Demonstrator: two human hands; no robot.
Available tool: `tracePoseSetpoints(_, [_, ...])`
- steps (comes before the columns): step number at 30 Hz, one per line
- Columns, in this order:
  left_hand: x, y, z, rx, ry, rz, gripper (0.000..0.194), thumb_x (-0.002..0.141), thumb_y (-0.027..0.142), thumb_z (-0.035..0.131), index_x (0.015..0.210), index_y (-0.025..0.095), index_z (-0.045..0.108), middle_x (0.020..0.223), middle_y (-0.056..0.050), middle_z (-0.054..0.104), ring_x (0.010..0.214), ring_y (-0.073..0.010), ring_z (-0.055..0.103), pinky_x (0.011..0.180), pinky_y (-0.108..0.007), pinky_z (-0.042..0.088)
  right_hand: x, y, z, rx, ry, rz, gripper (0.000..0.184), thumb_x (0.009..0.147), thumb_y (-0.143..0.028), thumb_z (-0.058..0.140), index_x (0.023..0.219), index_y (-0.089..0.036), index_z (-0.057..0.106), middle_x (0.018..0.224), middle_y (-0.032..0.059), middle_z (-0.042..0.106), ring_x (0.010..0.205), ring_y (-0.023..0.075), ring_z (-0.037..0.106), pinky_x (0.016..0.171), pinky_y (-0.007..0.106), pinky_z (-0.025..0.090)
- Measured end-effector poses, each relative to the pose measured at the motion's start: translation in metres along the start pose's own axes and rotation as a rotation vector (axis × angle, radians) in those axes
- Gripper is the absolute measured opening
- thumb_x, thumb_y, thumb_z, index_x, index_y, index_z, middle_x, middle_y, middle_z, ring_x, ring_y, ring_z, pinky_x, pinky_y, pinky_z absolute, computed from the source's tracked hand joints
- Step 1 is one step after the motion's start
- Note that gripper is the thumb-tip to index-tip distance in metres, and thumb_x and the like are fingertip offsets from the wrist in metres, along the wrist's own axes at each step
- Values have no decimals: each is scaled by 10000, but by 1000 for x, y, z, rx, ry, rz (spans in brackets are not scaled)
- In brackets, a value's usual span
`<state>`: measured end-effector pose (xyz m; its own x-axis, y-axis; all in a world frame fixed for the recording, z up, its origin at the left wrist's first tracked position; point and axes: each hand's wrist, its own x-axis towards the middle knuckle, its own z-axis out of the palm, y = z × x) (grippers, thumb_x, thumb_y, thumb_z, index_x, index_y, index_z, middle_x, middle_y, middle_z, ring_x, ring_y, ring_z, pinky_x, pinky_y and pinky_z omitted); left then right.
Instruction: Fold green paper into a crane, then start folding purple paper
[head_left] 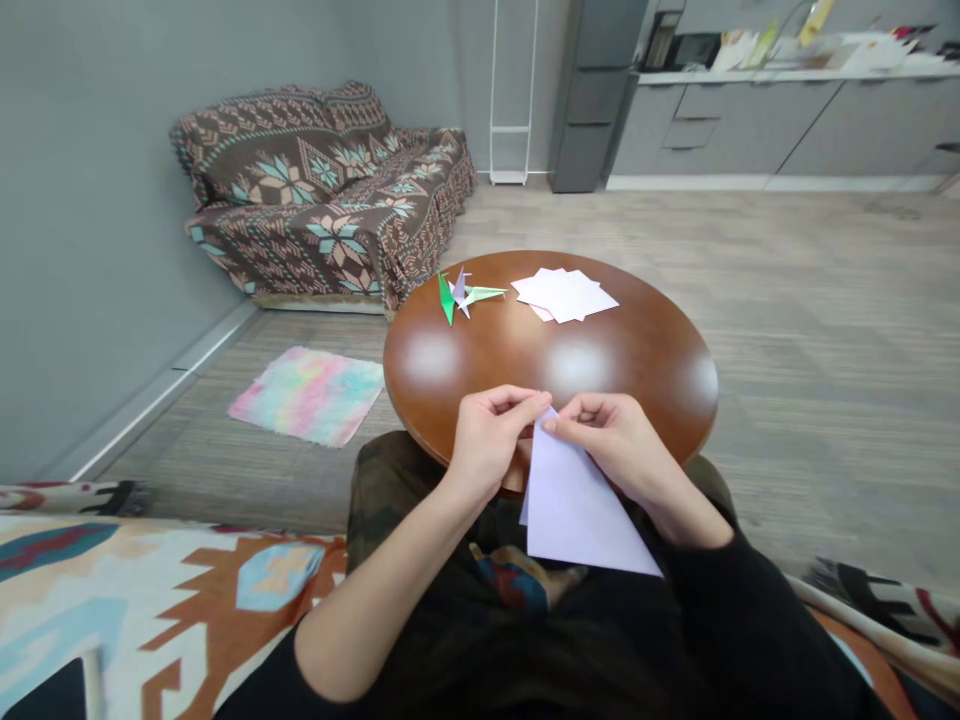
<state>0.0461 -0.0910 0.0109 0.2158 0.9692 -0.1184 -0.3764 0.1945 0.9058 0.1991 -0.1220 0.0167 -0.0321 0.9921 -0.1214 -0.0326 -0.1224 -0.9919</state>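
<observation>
Grey walls and a draped sofa (315, 205) were seen beyond a brown oval surface (652, 360), on whose far side paper cranes (445, 300) and loose sheets (568, 294) were laid, near each other. A lavender paper (577, 500) was held above the lap, at the surface's near edge, its narrow corner pointed away and its wide edge toward the body. It had already been folded, since another layer was shown at its left side. By appearances, a fold at the narrow corner was being worked; for the next move, the layers would need to be lined up there and pinned before a crease was pressed. The left grip (487, 437) was closed to a pinch on the tip, thumb against forefinger. The right grip (621, 440) was likewise pinched just beside it, thumb laid on the paper's front, the other fingers curled. Both wrists were angled inward; the left forearm (401, 575) was bared, the right one mostly covered by a black sleeve (750, 610).
</observation>
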Motion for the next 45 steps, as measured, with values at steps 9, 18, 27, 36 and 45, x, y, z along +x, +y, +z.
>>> tracePoseSetpoints(9, [12, 19, -13, -45, 29, 55, 268, 700, 348, 876, 696, 136, 712, 710, -5, 635, 660, -95, 575, 596, -205, 489, -6, 2, 2, -11, -16, 62, 347, 699, -432, 862, 636, -158, 659, 577, -6, 643, 492, 101, 502, 483, 236, 343])
tracePoseSetpoints(18, [2, -3, -8, 10, -63, -1, 228, 662, 299, 892, 719, 137, 741, 685, -8, 686, 617, -104, 588, 617, -233, 458, -3, 2, 2, 5, -23, 40, 314, 676, -395, 880, 658, -155, 679, 581, -13, 636, 504, 99, 488, 489, 236, 332])
tracePoseSetpoints(27, [16, 1, -9, 26, -37, 40, 236, 655, 314, 899, 704, 133, 756, 691, -33, 719, 636, -121, 623, 653, -255, 485, 11, -3, 7, 52, 18, -4, 282, 694, -420, 853, 733, -161, 750, 632, 6, 685, 526, 115, 520, 496, 247, 366])
tracePoseSetpoints(36, [10, 4, -13, 201, -178, -82, 353, 668, 380, 908, 883, 139, 764, 793, -57, 759, 674, -169, 686, 645, -266, 541, 36, -4, 0, -135, 211, -235, 200, 764, -356, 782, 714, -171, 726, 687, 39, 729, 620, 168, 629, 587, 284, 468])
tracePoseSetpoints(45, [-2, 4, -5, 263, -31, 66, 378, 704, 273, 875, 1062, 168, 814, 760, -49, 801, 647, -203, 718, 620, -274, 544, 34, 3, -2, 14, 306, -255, 252, 764, -434, 799, 779, -198, 712, 699, 11, 684, 583, 141, 547, 551, 274, 419])
